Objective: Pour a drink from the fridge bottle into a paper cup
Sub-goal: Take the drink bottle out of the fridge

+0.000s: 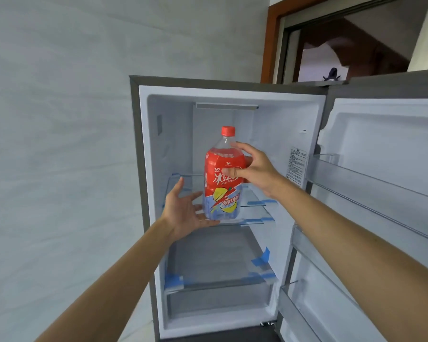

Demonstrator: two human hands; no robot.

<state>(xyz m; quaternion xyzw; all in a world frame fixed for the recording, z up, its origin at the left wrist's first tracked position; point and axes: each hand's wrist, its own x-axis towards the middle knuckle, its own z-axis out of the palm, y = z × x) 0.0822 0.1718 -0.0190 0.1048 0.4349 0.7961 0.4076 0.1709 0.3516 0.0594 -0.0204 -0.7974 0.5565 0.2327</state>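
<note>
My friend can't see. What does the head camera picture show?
A person's right hand grips a red-capped ice tea bottle inside a fridge, while the left hand, fingers straight, is at its base. The fridge door stands open on the right.

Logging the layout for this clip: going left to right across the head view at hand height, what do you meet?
In order: left hand → bottle → right hand → sticker → door shelf.

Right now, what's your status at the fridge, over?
Right hand grips the bottle, fingers round its shoulder. Left hand open at its base. Red cap on. Fridge door open, nothing blocking.
</note>
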